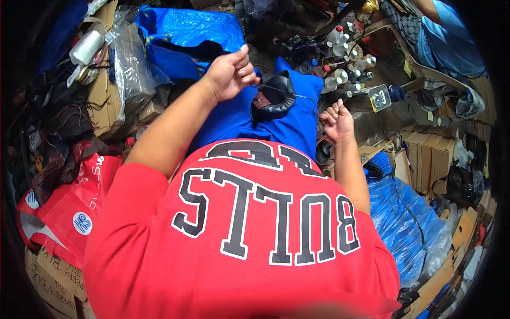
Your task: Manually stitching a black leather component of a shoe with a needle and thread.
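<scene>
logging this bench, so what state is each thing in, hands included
left hand: curled shut, thread seemingly in it
right hand: curled shut, grip unclear
thread: stretched across the shoe
shoe: on the lap, opening showing
bottles: clustered, most capped
blue bag: crumpled, apparently open
red bag: creased

shirt (pixel 260 202): red, short-sleeved | lettering (pixel 236 215): black blocks, white-outlined, across chest | legwear (pixel 303 125): bright blue

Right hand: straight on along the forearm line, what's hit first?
Probably the cluster of clear bottles, ahead of the right hand in the picture; depth is unclear, so it might pass above them.
</scene>
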Demonstrator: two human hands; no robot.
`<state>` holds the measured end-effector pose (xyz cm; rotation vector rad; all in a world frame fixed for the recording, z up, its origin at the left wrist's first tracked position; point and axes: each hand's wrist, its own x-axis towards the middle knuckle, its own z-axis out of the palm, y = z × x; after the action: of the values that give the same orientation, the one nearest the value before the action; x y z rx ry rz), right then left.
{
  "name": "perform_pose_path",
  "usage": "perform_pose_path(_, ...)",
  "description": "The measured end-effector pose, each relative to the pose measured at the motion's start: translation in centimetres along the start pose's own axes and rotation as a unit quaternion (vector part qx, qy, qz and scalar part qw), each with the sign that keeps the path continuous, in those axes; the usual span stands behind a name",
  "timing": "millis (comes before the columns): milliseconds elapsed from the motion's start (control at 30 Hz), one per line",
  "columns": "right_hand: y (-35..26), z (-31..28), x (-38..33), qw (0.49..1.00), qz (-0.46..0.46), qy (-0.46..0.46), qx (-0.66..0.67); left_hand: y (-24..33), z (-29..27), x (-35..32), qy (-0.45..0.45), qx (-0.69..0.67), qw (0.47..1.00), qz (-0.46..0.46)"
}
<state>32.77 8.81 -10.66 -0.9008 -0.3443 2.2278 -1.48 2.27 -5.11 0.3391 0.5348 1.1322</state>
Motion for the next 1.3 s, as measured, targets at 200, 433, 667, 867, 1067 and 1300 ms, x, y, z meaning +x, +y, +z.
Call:
perform_pose_path(200, -5.0, -4.5, -4.4, 0.623, -0.001, 0.139, -0.770, 5.3, -1.8, -3.7, 0.333, 0.629, 0.692, 0.121)
perform_pose_path(433, -4.1, 12.3, 0.7, 0.711, -0.140, -0.129, -0.677, -4.4, 5.1, -1.5, 0.014, 0.781, 0.615, 0.108)
perform_pose_path(667, -1.7, 13.0, 2.1, 0.629, -0.054, -0.149, -0.761, -5.0, 4.0, -0.9, -0.105, 0.711, 0.688, 0.096)
perform_pose_path(867, 0.7, 9.2, -0.8, 0.740, -0.054, -0.050, -0.668, -5.7, 3.9, -1.4, -0.122, 0.710, 0.688, 0.091)
perform_pose_path(1067, 2.2, 11.1, -2.7, 0.669, -0.288, 0.049, -0.684, -4.3, 4.7, 0.0, -0.007, 0.707, 0.681, 0.190)
perform_pose_path(1300, 1.5, 11.3, -3.1, 0.704, -0.059, -0.046, -0.707, -5.0, 4.6, 5.2, -0.015, 0.703, 0.709, 0.053)
